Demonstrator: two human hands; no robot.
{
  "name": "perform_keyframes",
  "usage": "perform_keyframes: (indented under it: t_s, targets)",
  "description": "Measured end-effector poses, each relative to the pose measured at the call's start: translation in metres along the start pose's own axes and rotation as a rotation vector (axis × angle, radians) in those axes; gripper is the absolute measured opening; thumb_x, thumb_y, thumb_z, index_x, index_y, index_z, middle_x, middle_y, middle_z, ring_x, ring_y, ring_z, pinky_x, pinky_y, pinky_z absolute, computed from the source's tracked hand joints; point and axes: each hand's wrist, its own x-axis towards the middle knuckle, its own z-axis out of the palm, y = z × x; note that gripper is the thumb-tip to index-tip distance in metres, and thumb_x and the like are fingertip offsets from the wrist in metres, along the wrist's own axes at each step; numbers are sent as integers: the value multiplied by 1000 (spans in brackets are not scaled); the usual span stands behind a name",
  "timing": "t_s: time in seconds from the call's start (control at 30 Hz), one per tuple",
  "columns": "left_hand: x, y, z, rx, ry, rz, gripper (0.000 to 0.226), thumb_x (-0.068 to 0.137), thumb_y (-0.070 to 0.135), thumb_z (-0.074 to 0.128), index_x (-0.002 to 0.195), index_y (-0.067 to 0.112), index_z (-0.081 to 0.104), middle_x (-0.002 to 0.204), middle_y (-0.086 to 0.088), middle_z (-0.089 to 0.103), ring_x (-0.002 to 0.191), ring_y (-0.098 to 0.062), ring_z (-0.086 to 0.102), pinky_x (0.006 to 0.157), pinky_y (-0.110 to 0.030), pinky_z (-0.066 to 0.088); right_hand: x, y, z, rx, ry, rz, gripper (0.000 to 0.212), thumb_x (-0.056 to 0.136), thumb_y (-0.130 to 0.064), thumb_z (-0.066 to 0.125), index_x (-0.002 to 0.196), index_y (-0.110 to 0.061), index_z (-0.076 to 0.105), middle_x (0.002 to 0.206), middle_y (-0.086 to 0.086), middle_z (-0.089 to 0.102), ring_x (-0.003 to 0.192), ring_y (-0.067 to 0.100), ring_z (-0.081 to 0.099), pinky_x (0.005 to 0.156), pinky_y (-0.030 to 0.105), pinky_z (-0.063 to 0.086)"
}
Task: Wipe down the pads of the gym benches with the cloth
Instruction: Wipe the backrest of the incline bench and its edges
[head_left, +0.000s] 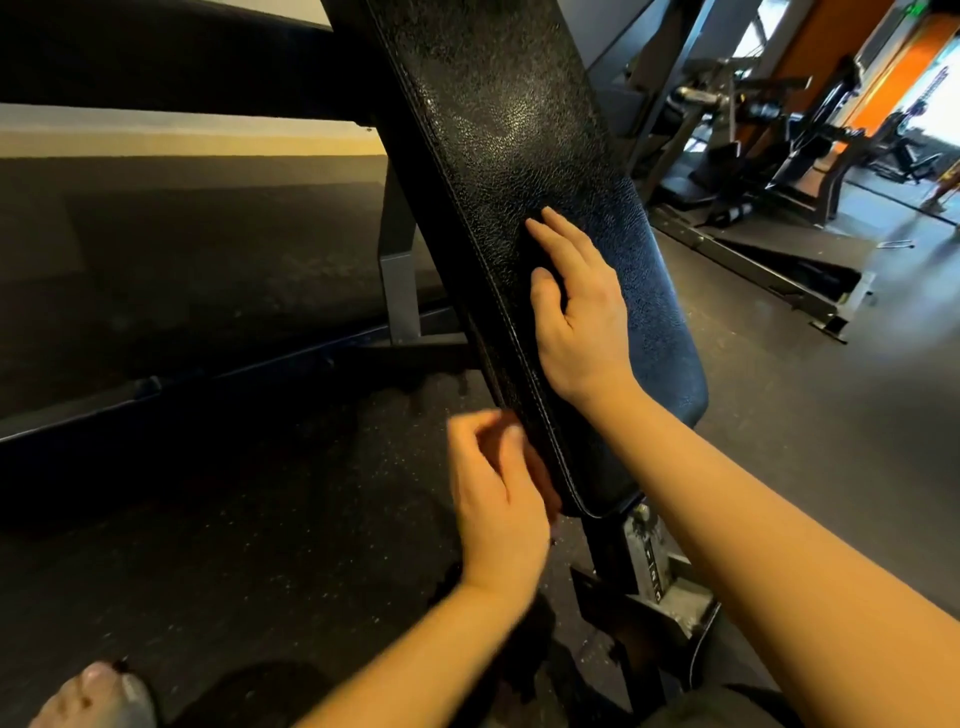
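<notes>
Glossy pebbled leatherette bench pad (498, 130)

The bench pad (519, 130) is a long black cushion with a grained, leather-like cover. It slants from the top of the view down toward the lower middle. A stitched seam runs along its left edge, and its lower end is rounded. Light gives its upper part a dull sheen (the lower right side looks slightly blue). The cloth (529, 255) shows only as a dark patch lying flat on the pad's middle, mostly covered by the right hand (576, 322) pressed over it and hard to tell from the cover.
</notes>
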Motion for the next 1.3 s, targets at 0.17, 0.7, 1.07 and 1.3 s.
perform_keyframes:
  t_s: [0.17, 0.7, 1.07, 1.3]
  targets:
    - [91, 31, 3, -41, 174, 133, 13, 103, 11, 55, 108, 21, 49, 106, 3, 57, 96, -5, 56, 89, -8, 38, 3, -3, 0, -18, 11, 7, 46, 93, -13, 49, 137, -8, 62, 150, 7, 53, 140, 21, 47, 118, 40, 33]
    - [1, 0, 5, -45, -26, 99, 20, 103, 34, 44, 113, 52, 42, 106, 21, 52, 100, 0, 57, 87, -13, 43, 2, -6, -1, -35, 14, 24, 47, 94, -16, 49, 139, -11, 61, 151, 4, 53, 140, 19, 46, 117, 36, 33]
    - [86, 16, 2, 0, 79, 225, 15, 102, 7, 50, 115, 15, 53, 110, -2, 55, 100, -13, 55, 94, -17, 40, 2, -3, 1, -32, 21, 22, 47, 93, -16, 49, 138, -11, 62, 150, 4, 53, 141, 19, 46, 117, 36, 33]
    - [1, -3, -5, 51, -149, 124, 23, 102, 22, 50, 111, 43, 45, 107, 10, 54, 102, -5, 56, 89, -13, 42, 0, -2, 1, -15, 24, 25, 47, 94, -16, 48, 139, -12, 61, 151, 3, 52, 142, 19, 46, 117, 40, 34]
